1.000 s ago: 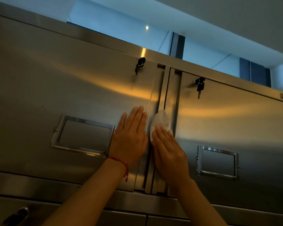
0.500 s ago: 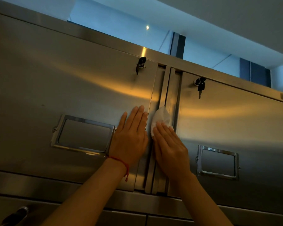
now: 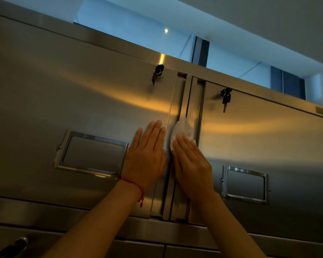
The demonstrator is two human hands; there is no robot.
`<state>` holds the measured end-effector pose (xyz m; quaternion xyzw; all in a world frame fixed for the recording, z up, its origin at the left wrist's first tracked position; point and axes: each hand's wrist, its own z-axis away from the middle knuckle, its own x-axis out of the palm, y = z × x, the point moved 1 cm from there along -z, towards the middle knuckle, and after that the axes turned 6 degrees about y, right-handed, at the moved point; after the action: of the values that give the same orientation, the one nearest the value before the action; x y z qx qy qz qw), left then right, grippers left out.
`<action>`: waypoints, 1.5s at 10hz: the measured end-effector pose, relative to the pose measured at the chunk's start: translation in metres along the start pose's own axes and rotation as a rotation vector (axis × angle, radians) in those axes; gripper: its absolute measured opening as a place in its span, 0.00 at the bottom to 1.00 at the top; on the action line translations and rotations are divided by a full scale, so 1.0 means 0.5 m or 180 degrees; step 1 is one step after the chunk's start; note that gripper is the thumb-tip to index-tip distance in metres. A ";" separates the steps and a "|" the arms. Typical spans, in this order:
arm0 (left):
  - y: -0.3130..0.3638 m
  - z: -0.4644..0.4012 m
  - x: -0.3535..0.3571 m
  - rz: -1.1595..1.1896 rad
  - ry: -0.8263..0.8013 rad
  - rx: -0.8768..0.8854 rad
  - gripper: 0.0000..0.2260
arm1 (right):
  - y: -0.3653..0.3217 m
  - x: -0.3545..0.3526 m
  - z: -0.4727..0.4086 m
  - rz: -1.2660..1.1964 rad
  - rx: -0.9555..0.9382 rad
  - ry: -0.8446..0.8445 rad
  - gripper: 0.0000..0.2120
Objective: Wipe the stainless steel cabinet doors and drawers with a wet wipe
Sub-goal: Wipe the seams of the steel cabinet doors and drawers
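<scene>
The centre post (image 3: 183,146) between 2 steel doors is taken as the landmark. The wipe (image 3: 182,130) is pressed against this post, crumpled and white, its upper part showing above the fingertips (image 3: 183,139) of the right hand (image 3: 192,164). That hand is laid flat over the wipe with fingers extended and together, so the wipe is pinned under the palm and fingers, not gripped in a fist. The left hand (image 3: 147,155) is laid flat and spread open just left of the post, on the left door (image 3: 82,94), with nothing held. A red string (image 3: 136,185) is worn on the left wrist. A framed label holder (image 3: 91,152) is seen left of the post, touching the left hand's edge; a second holder (image 3: 245,184) is seen right of the post on the right door (image 3: 278,136). Keys hang from a lock (image 3: 158,73) up and left of the post, and from another lock (image 3: 225,96) up and right of it. A drawer handle (image 3: 13,247) is seen far down and left.
</scene>
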<state>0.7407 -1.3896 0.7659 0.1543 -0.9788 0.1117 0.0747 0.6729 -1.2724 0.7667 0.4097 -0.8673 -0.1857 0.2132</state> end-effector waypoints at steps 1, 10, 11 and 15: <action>0.000 -0.001 0.000 -0.0023 0.0004 0.0006 0.22 | -0.003 0.003 0.005 -0.0013 0.0053 0.0034 0.18; 0.001 -0.001 -0.001 0.0012 -0.0008 -0.0013 0.22 | 0.027 0.011 -0.009 -0.0082 -0.0294 0.0123 0.16; 0.000 0.000 -0.002 0.0014 -0.0007 -0.0025 0.22 | 0.038 0.013 -0.026 -0.0084 -0.0303 0.0118 0.16; -0.001 0.002 0.002 0.0024 -0.0016 -0.0035 0.23 | 0.037 0.009 -0.027 -0.0056 -0.0298 0.0072 0.16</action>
<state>0.7396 -1.3904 0.7654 0.1506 -0.9802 0.1061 0.0726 0.6659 -1.2668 0.7884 0.4090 -0.8515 -0.2233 0.2404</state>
